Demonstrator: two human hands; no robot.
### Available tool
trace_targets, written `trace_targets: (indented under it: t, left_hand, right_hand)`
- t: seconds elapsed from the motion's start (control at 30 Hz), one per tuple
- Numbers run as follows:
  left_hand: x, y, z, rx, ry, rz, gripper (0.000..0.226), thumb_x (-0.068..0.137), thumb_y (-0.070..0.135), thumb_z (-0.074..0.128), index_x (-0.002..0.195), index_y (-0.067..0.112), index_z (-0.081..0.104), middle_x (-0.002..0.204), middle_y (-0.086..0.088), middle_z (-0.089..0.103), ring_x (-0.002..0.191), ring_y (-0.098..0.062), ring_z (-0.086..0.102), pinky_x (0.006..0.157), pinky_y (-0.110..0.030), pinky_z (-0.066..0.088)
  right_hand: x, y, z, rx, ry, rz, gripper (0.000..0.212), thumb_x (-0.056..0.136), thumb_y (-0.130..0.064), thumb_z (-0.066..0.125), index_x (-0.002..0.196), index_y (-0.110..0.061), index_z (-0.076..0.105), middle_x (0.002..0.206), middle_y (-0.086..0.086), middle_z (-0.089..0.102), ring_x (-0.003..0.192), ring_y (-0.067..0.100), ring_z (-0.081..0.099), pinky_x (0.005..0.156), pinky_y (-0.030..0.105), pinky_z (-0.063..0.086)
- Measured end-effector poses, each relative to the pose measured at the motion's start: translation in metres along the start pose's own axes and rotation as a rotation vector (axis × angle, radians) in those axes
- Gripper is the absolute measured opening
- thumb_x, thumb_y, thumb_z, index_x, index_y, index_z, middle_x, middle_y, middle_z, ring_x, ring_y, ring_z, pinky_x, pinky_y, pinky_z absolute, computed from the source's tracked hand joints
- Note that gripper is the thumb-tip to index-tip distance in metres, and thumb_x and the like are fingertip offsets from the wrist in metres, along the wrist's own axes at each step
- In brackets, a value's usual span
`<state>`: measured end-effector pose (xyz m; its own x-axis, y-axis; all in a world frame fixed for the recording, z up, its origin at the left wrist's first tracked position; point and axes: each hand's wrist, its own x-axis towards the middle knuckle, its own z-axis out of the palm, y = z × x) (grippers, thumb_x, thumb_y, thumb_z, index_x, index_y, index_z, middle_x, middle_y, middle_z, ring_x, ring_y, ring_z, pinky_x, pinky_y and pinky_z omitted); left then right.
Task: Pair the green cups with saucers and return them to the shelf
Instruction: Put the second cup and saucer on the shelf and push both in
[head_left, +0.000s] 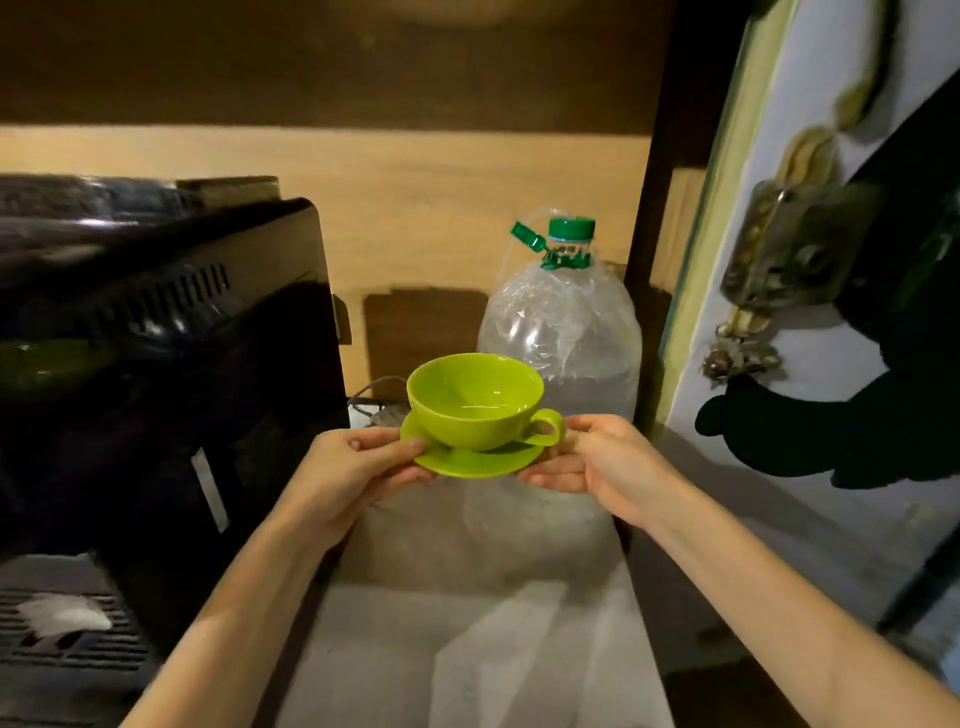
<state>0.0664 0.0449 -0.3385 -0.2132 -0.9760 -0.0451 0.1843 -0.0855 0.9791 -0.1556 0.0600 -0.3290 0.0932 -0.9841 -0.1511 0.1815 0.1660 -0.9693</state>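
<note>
A lime-green cup (475, 400) stands upright and empty on a matching green saucer (470, 460), its handle turned to the right. Both are held in the air at the middle of the view. My left hand (358, 467) pinches the saucer's left rim, thumb on top. My right hand (597, 460) grips the saucer's right rim just under the cup's handle. The pair hovers above a shelf surface (415, 649) covered with a pale sheet.
A large clear plastic bottle (563, 332) with a green cap stands right behind the cup. A black appliance (171, 374) fills the left side. A dark wooden post (654, 260) and a white door (810, 130) with a metal latch are on the right.
</note>
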Motion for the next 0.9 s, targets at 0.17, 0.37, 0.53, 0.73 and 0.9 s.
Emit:
trace_targets:
  t: [0.17, 0.37, 0.53, 0.73, 0.9]
  left_hand:
    - [0.006, 0.082, 0.021, 0.021, -0.034, 0.122, 0.015, 0.069, 0.010, 0.064, 0.076, -0.002, 0.069, 0.058, -0.011, 0.072, 0.049, -0.010, 0.066, 0.054, -0.015, 0.053]
    - [0.017, 0.179, 0.047, -0.023, -0.097, 0.247, 0.013, 0.070, 0.000, 0.061, 0.078, -0.009, 0.065, 0.055, -0.017, 0.069, 0.046, -0.015, 0.067, 0.041, -0.015, 0.051]
    - [0.023, 0.242, 0.060, -0.050, -0.113, 0.332, 0.010, 0.076, -0.005, 0.056, 0.075, -0.010, 0.065, 0.051, -0.018, 0.068, 0.044, -0.016, 0.066, 0.035, -0.015, 0.047]
    - [0.023, 0.310, 0.070, -0.080, -0.158, 0.300, 0.017, 0.077, 0.002, 0.058, 0.067, -0.008, 0.067, 0.053, -0.017, 0.068, 0.039, -0.014, 0.064, 0.032, -0.014, 0.045]
    - [0.024, 0.352, 0.083, -0.034, -0.124, 0.384, 0.011, 0.071, 0.003, 0.067, 0.065, -0.007, 0.066, 0.046, -0.013, 0.066, 0.037, -0.014, 0.062, 0.036, -0.012, 0.047]
  right_hand:
    - [-0.012, -0.078, 0.009, 0.027, 0.004, -0.141, 0.023, 0.091, 0.003, 0.041, 0.107, 0.014, 0.052, 0.055, 0.016, 0.071, 0.050, 0.022, 0.070, 0.042, 0.023, 0.054]
    - [-0.030, -0.179, 0.019, -0.008, 0.024, -0.283, 0.018, 0.088, 0.005, 0.045, 0.095, 0.011, 0.061, 0.060, 0.019, 0.072, 0.051, 0.022, 0.070, 0.042, 0.022, 0.054]
    - [-0.041, -0.249, 0.033, -0.059, 0.043, -0.418, 0.020, 0.090, 0.004, 0.042, 0.086, 0.009, 0.061, 0.057, 0.019, 0.071, 0.050, 0.024, 0.070, 0.040, 0.023, 0.054]
    - [-0.046, -0.312, 0.053, -0.022, 0.045, -0.503, 0.019, 0.090, 0.005, 0.042, 0.080, 0.007, 0.058, 0.054, 0.019, 0.068, 0.040, 0.021, 0.066, 0.037, 0.022, 0.053]
    - [-0.037, -0.357, 0.064, -0.027, 0.062, -0.542, 0.015, 0.091, 0.004, 0.042, 0.082, 0.008, 0.054, 0.065, 0.021, 0.063, 0.035, 0.019, 0.063, 0.037, 0.021, 0.052]
